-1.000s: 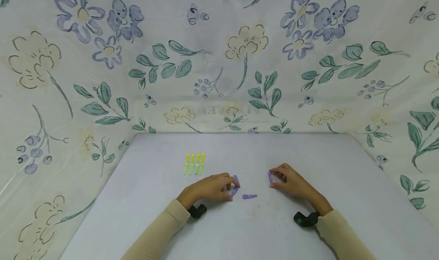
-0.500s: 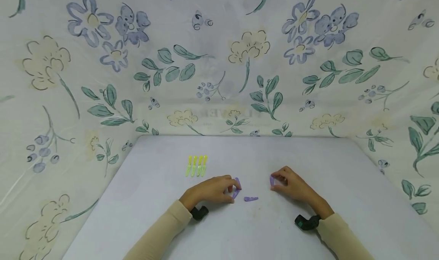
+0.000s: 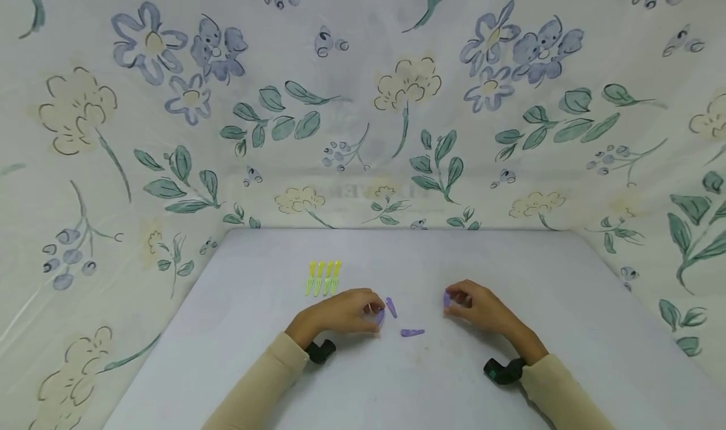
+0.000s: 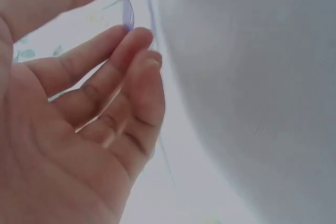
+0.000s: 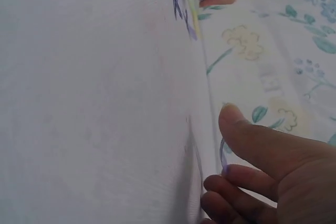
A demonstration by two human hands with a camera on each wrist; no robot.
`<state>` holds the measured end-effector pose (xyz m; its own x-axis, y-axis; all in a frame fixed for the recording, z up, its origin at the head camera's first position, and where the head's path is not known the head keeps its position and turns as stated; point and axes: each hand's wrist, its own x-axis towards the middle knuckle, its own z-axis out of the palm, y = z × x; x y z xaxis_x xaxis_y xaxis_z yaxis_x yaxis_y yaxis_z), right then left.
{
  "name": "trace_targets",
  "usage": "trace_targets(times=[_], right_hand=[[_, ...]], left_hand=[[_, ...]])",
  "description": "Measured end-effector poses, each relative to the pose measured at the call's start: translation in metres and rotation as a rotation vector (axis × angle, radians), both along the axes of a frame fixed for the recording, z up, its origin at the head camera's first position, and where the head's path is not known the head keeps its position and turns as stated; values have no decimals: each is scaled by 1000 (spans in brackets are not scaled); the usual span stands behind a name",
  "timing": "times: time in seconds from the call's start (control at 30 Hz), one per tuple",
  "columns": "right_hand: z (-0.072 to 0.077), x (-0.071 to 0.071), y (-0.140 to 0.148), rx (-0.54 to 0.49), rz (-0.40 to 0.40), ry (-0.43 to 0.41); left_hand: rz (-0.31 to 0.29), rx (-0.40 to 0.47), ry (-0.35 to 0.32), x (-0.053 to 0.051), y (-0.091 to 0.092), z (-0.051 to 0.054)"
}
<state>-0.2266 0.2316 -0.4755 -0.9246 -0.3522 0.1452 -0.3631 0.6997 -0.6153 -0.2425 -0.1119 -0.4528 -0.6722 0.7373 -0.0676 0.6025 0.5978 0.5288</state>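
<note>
My left hand (image 3: 346, 311) pinches a purple hair clip (image 3: 380, 317) between thumb and fingers; in the left wrist view the clip (image 4: 127, 11) spans from thumb to fingertip. Just right of it, a second purple clip (image 3: 391, 307) lies slanted on the table, and another (image 3: 412, 333) lies crosswise nearer the front. My right hand (image 3: 482, 307) pinches a purple clip (image 3: 447, 300) at its two ends, thumb and finger apart; the right wrist view shows this clip (image 5: 224, 157) edge-on.
Several yellow-and-green clips (image 3: 320, 278) stand in a row behind my left hand on the white table (image 3: 510, 260). A flower-patterned cloth (image 3: 351, 165) rises behind the table and at both sides. Dark wrist devices sit under both wrists.
My left hand has drawn back a little to the left with its clip, parting it from the slanted clip on the table. The right hand still holds its clip in nearly the same place.
</note>
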Motion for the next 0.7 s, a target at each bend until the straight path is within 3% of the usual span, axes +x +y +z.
trace_targets(times=[0.33, 0.7], right_hand=[[11, 0, -11, -30, -8, -40], [33, -1, -43, -38, 106, 13]], left_hand=[[73, 51, -50, -2, -31, 26], [166, 102, 31, 1, -77, 39]])
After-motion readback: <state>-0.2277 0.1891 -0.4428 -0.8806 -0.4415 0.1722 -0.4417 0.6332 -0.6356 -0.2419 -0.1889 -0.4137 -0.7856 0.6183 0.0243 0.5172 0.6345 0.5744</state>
